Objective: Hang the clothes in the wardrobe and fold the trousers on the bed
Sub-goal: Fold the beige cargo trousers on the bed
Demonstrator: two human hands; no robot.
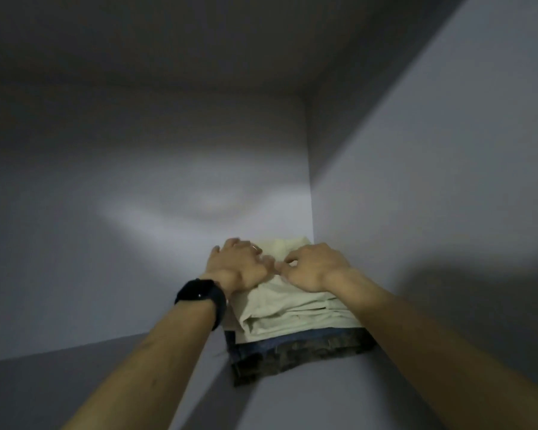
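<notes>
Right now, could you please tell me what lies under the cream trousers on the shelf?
Under the cream trousers a folded blue denim piece shows, and beneath that a dark patterned garment resting on the shelf. Only their front edges show; the rest is covered.

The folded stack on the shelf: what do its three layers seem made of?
Top cream garment: matte woven cloth, likely cotton, softly creased. Beneath, the blue layer: probably denim, by colour and thick edge. Bottom camouflage layer: printed fabric; weave too dim to tell.
</notes>
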